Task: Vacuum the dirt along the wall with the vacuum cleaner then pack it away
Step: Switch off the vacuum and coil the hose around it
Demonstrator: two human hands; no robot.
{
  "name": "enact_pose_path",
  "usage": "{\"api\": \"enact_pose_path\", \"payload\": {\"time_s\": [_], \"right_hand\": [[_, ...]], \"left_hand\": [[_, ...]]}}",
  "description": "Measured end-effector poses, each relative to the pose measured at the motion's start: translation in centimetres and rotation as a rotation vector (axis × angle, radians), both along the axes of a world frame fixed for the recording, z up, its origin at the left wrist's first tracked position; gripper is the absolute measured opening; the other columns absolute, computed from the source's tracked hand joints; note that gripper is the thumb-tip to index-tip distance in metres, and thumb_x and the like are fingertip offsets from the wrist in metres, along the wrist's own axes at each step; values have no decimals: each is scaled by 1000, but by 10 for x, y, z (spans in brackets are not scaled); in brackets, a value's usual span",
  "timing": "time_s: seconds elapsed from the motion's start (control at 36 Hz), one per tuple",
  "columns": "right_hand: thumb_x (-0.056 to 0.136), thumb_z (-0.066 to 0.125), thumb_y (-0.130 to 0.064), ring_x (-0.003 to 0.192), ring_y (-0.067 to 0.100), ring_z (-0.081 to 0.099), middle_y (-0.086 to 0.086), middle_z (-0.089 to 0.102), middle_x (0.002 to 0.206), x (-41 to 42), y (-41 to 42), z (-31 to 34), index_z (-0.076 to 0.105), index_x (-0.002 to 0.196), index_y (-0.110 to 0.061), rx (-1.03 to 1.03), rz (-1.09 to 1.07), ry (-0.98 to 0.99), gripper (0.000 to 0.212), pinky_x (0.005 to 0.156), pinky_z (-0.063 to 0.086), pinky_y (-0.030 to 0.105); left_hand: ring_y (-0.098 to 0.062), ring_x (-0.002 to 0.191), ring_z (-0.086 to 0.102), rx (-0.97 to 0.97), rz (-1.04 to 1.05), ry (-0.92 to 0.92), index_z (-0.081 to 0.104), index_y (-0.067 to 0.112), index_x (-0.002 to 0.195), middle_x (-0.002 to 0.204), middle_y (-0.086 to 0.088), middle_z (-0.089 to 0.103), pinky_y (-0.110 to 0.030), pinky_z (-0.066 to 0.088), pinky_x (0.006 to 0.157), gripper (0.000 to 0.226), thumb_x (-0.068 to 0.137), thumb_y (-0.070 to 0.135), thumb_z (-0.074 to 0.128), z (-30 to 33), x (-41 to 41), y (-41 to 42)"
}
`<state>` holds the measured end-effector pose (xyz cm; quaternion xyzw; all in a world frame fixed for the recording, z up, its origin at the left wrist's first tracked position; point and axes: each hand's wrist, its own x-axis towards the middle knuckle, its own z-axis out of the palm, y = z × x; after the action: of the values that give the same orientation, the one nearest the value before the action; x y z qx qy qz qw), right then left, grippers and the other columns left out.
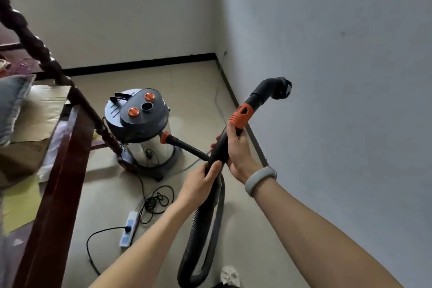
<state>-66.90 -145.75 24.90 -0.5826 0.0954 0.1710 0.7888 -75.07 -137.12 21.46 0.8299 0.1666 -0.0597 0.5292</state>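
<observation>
right hand (236, 149) wraps black curved wand (224, 145) below orange collar | left hand (201, 182) curled round ribbed hose (205, 229), taking slack | brush nozzle (281, 89) lifted off floor, aimed at wall

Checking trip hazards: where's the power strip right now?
Head view, lower left of centre: the power strip lies on the floor, in front of the vacuum canister.

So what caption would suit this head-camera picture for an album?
Both hands, left hand and right hand, grip the vacuum hose handle, brush nozzle raised toward the wall, canister vacuum behind.
</observation>
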Motion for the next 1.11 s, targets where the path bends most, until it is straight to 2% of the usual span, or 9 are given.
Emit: {"api": "enact_pose_path", "payload": {"time_s": [0.06, 0.17, 0.22, 0.36, 0.56, 0.83, 0.92, 1.0, 1.11], "right_hand": [[100, 45, -39, 66, 25, 60, 10, 54, 82, 32, 21, 11, 39, 121, -10, -9, 52, -27, 36, 67, 55, 37], [101, 44, -36, 61, 23, 57, 9, 53, 78, 79, 58, 27, 39, 116, -11, -62, 167, -94, 30, 67, 54, 39], [100, 45, -34, 56, 22, 54, 9, 51, 75, 99, 79, 29, 39, 110, -13, -94, 224, -148, 24, 59, 52, 37], [100, 48, -29, 42, 15, 51, 8, 50, 67, 148, 130, 28, 43, 102, -12, -209, 359, -293, 17, 44, 49, 27], [98, 50, -27, 43, 19, 46, 8, 49, 64, 221, 226, 12, 45, 84, -12, -398, 425, -365, 22, 40, 43, 28], [94, 55, -38, 51, 17, 53, 2, 56, 72, 321, 359, -46, 46, 87, -29, -665, 488, -406, 15, 44, 43, 26], [93, 55, -41, 56, 16, 55, 0, 58, 75, 342, 381, -71, 49, 96, -26, -769, 541, -410, 17, 53, 45, 26], [91, 55, -46, 63, 19, 56, -4, 58, 76, 359, 392, -93, 50, 103, -26, -848, 627, -385, 24, 66, 50, 34], [90, 56, -48, 59, 15, 55, -4, 57, 74, 373, 401, -122, 52, 106, -23, -860, 619, -308, 30, 58, 47, 29]], "left_hand": [[-15, 72, 62, 31, 29, -14, 59, 16, 82, 73, 4, 65, -35, 50, 72, 38, 96, 48, 43, 10, 28, 18], [-4, 64, 55, 155, 9, -25, 54, 23, 73, 67, 11, 58, -22, 39, 57, 35, 95, 49, 45, 26, 71, 58], [-6, 70, 59, 170, 9, -32, 61, 22, 85, 74, 13, 62, -21, 42, 61, 31, 94, 49, 48, 31, 87, 81], [-12, 85, 65, 192, 62, -25, 64, 21, 103, 88, 7, 68, -31, 50, 82, 29, 96, 44, 48, 25, 126, 152], [-12, 89, 62, 241, 181, 53, 62, 23, 107, 98, 6, 67, -30, 50, 84, 22, 96, 38, 51, -11, 174, 276], [-18, 92, 62, 262, 300, 282, 62, 17, 100, 94, 2, 66, -28, 46, 80, 15, 95, 28, 54, -88, 244, 437], [-20, 97, 60, 236, 336, 357, 61, 18, 98, 91, 4, 62, -27, 42, 79, 11, 93, 25, 55, -115, 261, 455], [-22, 102, 60, 199, 348, 396, 62, 15, 108, 100, 1, 64, -27, 41, 83, 19, 93, 25, 56, -142, 276, 461], [-20, 96, 59, 175, 374, 449, 63, 15, 98, 97, 1, 65, -27, 38, 76, 19, 94, 31, 53, -173, 296, 461]]}}
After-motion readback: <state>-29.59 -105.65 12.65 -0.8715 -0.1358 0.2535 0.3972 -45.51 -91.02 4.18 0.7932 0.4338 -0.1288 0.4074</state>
